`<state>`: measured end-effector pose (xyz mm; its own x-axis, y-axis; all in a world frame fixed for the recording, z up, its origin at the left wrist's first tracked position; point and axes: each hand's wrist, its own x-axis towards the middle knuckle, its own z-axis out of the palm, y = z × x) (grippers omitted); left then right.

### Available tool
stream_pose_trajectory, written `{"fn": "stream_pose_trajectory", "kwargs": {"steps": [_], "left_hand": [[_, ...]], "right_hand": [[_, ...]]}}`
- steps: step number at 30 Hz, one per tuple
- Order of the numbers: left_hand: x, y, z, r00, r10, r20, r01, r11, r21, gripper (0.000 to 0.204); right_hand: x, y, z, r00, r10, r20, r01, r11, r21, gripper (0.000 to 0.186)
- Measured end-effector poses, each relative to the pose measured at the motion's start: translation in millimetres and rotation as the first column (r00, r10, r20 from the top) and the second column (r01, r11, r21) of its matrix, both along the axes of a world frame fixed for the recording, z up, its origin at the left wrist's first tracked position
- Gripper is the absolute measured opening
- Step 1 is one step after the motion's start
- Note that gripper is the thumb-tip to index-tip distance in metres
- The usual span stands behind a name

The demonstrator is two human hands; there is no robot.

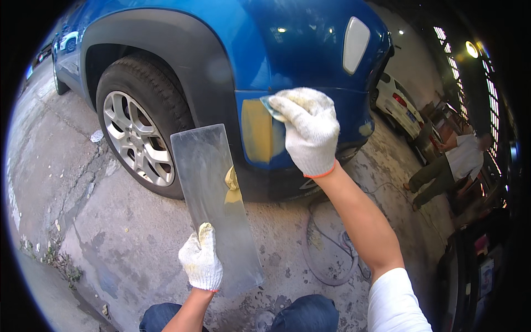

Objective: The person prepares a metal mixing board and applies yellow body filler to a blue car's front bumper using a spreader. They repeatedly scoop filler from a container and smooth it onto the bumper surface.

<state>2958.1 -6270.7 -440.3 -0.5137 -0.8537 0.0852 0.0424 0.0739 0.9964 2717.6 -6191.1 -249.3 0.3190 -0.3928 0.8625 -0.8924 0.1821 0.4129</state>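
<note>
My left hand (200, 255), in a white knit glove, is closed on the lower left edge of a long grey translucent board (202, 166), which carries a yellowish blob of paste (231, 185) at its right edge. My right hand (310, 133), also gloved, grips a thin spreader (267, 103) at the top edge of a yellow-tan filler patch (255, 133) on the rear corner panel of a blue car (298, 44); whether the spreader touches it is unclear. The board hangs in front of the black wheel-arch trim and beside the wheel (135, 138).
A coiled hose (315, 260) lies on the stained concrete floor (110, 243) below the car's bumper. At the right, another person (462, 160) is near a white car (398, 102) and dark clutter. My knees show at the bottom edge.
</note>
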Motion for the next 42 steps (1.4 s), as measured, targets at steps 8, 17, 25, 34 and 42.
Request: {"fn": "stream_pose_trajectory", "kwargs": {"steps": [8, 17, 25, 34, 42], "left_hand": [[-1.1, 2.8, -6.3, 1.0, -0.026, -0.008, 0.026, 0.999, -0.023, 0.039], [0.0, -0.8, -2.0, 0.998, -0.019, 0.063, 0.022, 0.999, -0.046, 0.038], [1.4, 1.9, 0.9, 0.999, -0.006, 0.036, 0.007, 1.0, -0.018, 0.033], [2.7, 9.4, -0.9, 1.0, 0.0, 0.008, 0.0, 1.0, -0.01, 0.032], [0.8, 4.3, 0.6, 0.998, -0.01, 0.068, 0.012, 1.0, -0.028, 0.039]], "right_hand": [[-7.6, 7.4, -23.5, 0.999, -0.004, 0.033, 0.0, 0.993, 0.12, 0.025], [-7.0, 26.9, -80.2, 0.995, -0.032, 0.091, 0.017, 0.987, 0.162, 0.027], [-13.2, 42.2, -115.1, 0.986, -0.028, 0.167, -0.008, 0.978, 0.21, 0.025], [-5.5, 54.1, -106.0, 0.957, -0.11, 0.269, 0.037, 0.964, 0.262, 0.02], [-13.2, 28.9, -29.1, 0.978, -0.077, 0.196, 0.093, 0.993, -0.071, 0.031]]}}
